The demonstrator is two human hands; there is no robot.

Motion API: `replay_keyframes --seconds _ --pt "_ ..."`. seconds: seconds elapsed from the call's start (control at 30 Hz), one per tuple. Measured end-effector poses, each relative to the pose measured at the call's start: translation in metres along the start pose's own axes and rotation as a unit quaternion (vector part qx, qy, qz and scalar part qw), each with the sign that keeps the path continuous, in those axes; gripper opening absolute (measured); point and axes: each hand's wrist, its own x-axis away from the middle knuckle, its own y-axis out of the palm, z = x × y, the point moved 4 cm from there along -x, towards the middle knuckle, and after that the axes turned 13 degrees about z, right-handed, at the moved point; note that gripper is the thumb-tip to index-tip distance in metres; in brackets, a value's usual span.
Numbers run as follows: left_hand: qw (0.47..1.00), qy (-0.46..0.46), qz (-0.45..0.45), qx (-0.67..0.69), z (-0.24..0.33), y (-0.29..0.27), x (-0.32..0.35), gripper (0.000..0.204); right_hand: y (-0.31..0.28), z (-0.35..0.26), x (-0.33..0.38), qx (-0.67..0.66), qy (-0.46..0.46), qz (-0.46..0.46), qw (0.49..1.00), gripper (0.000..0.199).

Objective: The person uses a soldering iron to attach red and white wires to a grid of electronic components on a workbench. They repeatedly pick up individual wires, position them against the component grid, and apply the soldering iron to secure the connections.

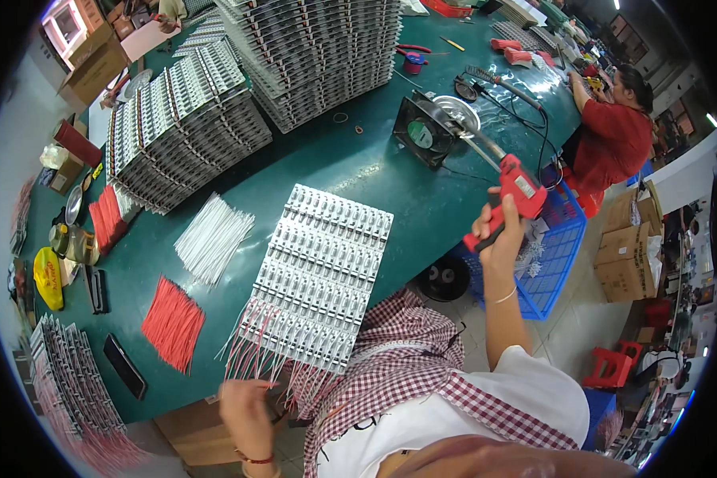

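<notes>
My right hand (503, 239) grips the handle of a red soldering gun (521, 185), raised off the table's right edge. Its metal tip reaches toward a round silver dish (456, 114) beside a small black square fan (424, 131). A panel of small white circuit boards (327, 271) lies at the front edge of the table. Red and white wires (255, 338) hang from its lower rows. Below these wire ends is my left hand (247, 410), its fingers blurred, so whether it holds a wire cannot be made out.
Bundles of white wires (213, 239) and red wires (173, 325) lie left of the panel, near a phone (125, 366). Tall panel stacks (319, 56) stand behind. A blue crate (562, 255) sits below the table at right. A co-worker in red (613, 143) sits beyond.
</notes>
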Motion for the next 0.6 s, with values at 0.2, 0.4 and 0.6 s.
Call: replay_keyframes --seconds 0.2,0.4,0.6 --pt "0.968 -0.047 -0.215 0.123 0.015 0.061 0.035 0.006 0.001 0.041 0.064 -0.097 0.267 -0.153 0.947 0.038" --pt "0.931 -0.115 -0.299 0.175 0.016 0.068 0.055 0.01 0.011 0.069 0.103 -0.097 0.398 -0.203 0.889 0.048" --pt "0.891 -0.195 -0.281 0.299 0.007 0.09 0.059 0.01 0.026 0.069 0.11 -0.078 0.421 -0.183 0.885 0.039"
